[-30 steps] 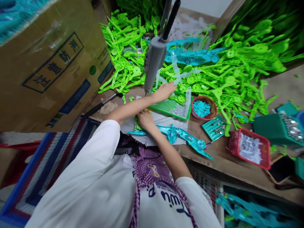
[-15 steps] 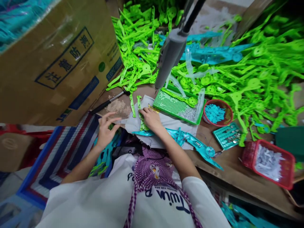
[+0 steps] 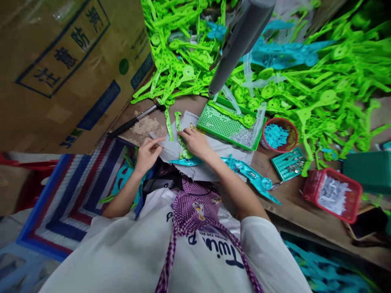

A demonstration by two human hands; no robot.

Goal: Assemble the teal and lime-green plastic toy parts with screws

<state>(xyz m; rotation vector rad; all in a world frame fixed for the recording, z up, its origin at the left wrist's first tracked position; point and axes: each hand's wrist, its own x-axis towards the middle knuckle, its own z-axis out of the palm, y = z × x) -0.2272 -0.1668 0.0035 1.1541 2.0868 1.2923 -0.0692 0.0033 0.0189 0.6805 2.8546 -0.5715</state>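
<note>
My right hand [image 3: 195, 142] is closed on a bright green plastic arm-shaped part [image 3: 178, 122], fingertips along its right edge. The part lies on a grey cloth [image 3: 214, 143], pointing away from me. My left hand [image 3: 149, 154] hovers at the cloth's left edge, thumb and forefinger drawn together; whatever is between them is too small to make out. Under my right wrist lies a long translucent blue plastic part [image 3: 253, 176], partly hidden by my forearm. Another green strip [image 3: 169, 124] rests just left of the held part.
A grey powered screwdriver [image 3: 236, 44] hangs overhead. Behind the cloth sits a green tray [image 3: 226, 137] of small metal pieces. Red baskets [image 3: 265, 143] stand to the right. A hammer [image 3: 137, 121], a large carton [image 3: 100, 97] and a heap of green parts [image 3: 332, 77] surround the work spot.
My left hand has moved right and nearer the green part, with its fingers closer together. My right hand stays on the part. The view has shifted a little.
</note>
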